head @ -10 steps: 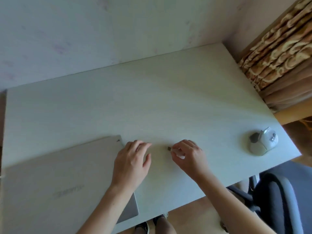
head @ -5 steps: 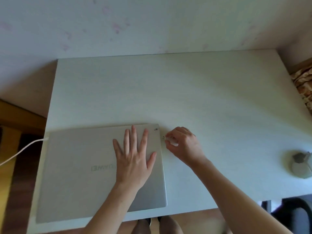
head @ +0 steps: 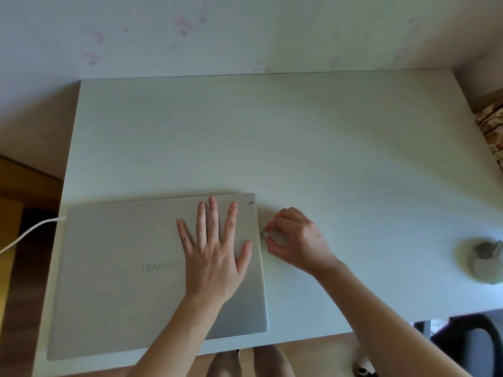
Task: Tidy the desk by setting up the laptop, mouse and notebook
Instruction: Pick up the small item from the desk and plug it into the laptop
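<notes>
1. A white cable (head: 27, 235) runs in from beyond the tabletop's (head: 326, 148) left edge to the left side of the closed laptop (head: 122, 268). The cable looks soft and easily snagged, so I would not drag the machine rightward.
2. The laptop lies flat at the near-left corner, its front edge close to the tabletop's near edge. It looks stiff, thin and smooth-lidded, likely slippery; better taken by its side edges than by the lid.
3. The left hand (head: 215, 257) rests flat on the lid's right half, fingers spread, gripping nothing, only pressing down.
4. The right hand (head: 294, 240) sits just off the laptop's right edge, thumb and forefinger pinched on a small plug-in dongle (head: 268, 234) aimed at that edge. It is tiny, light, probably easy to bend.
5. The middle and far half stand bare.
6. The mouse (head: 487, 262) sits near the right edge, well apart. No notebook in sight.
</notes>
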